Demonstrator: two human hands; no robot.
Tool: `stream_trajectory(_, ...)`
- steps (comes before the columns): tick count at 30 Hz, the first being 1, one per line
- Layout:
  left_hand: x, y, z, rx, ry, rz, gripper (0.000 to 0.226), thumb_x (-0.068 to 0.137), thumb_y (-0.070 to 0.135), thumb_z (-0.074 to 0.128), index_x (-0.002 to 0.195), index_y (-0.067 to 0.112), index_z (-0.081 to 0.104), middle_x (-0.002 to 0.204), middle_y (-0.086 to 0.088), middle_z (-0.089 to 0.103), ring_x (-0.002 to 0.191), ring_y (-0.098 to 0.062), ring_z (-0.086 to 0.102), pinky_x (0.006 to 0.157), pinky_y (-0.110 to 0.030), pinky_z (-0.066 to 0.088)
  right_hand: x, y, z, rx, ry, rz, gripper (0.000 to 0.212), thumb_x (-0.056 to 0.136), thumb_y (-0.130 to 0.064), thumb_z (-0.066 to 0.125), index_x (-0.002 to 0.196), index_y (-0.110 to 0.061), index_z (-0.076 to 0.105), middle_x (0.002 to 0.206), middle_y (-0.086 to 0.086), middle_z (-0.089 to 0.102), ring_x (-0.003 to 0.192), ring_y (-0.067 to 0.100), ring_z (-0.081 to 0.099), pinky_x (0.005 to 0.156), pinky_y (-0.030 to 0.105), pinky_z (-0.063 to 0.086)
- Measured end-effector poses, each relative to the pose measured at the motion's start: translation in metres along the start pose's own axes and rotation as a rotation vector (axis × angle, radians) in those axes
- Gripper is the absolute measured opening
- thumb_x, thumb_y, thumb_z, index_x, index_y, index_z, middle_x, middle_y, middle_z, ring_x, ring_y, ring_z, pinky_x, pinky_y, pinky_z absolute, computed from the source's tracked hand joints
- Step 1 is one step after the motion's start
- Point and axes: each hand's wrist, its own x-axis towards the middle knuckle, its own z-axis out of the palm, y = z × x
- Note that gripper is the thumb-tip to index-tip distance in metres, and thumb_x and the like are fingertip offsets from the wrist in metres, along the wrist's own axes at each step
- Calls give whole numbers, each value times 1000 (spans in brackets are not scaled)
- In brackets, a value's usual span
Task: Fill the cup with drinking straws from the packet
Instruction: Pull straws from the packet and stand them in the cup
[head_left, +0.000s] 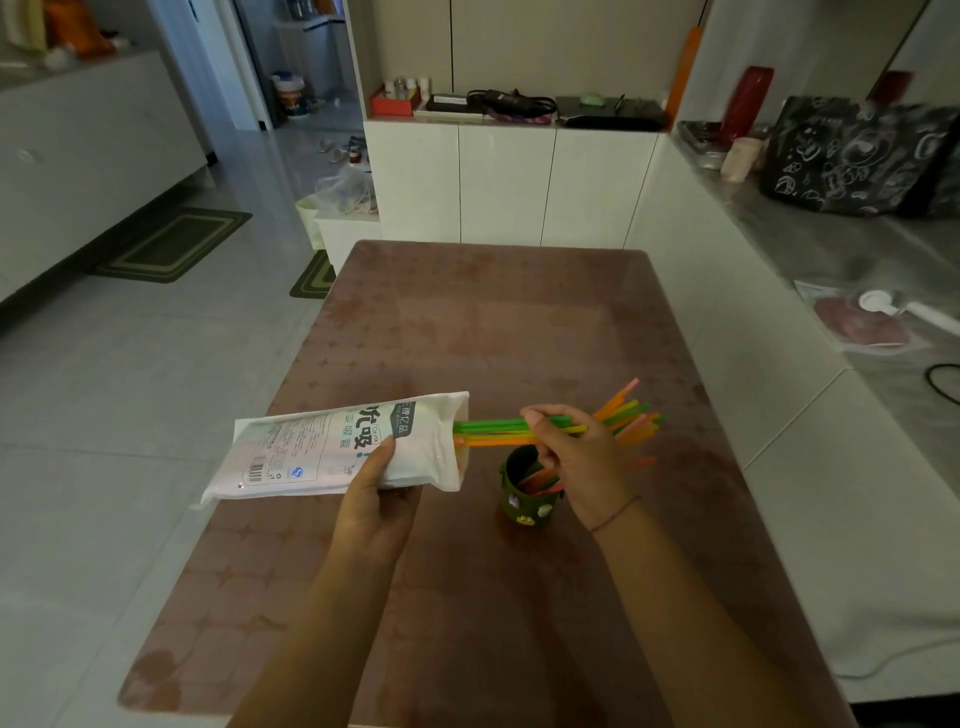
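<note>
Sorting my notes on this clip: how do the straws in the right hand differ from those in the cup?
The straws in the right hand lie roughly level, still partly inside the packet; the straws in the cup lean inside it. The held bunch is larger and shows green; the cup's show pink and orange. Both are coloured.

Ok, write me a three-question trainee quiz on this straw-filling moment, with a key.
1. True or false: the left hand holds the packet off the table.
2. The right hand's grip is on: A) the cup rim, B) a bundle of straws, C) nothing.
3. Fill in: the cup already contains some ______.

Key: 1 true; 2 B; 3 straws.
</note>
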Motion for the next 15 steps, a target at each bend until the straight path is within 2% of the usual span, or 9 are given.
stream_trajectory(3,4,5,-4,-28,22,11,36,89,0,55,119,20,53,100,-1,75,94,-16,71,68,-33,60,5,-4,-9,47,23,39,7,84,-7,63,79,-9,68,45,0,45,42,12,38,40,18,34)
stream_trajectory(6,7,9,-7,-39,31,15,35,89,-1,54,117,20,53,97,0,76,91,-16,72,65,-32,59,6,-9,-16,167,19,77,6,85,-3,60,81,-4,64,58,8,44,41,7,41,38,17,33)
stream_trajectory(11,6,5,-5,-51,40,-24,39,88,0,56,121,19,51,105,-2,72,101,-18,67,67,-33,60,5,-9,-13,403,-24,151,14,90,-6,52,83,-2,64,65,0,61,46,6,47,40,17,37)
stream_trajectory(15,0,-4,0,-33,-34,-74,46,83,2,59,124,19,50,117,-5,67,105,-20,67,73,-37,60,-2,-6,-3,314,-96,196,16,90,-9,53,84,-4,67,62,2,55,51,8,49,44,17,42)
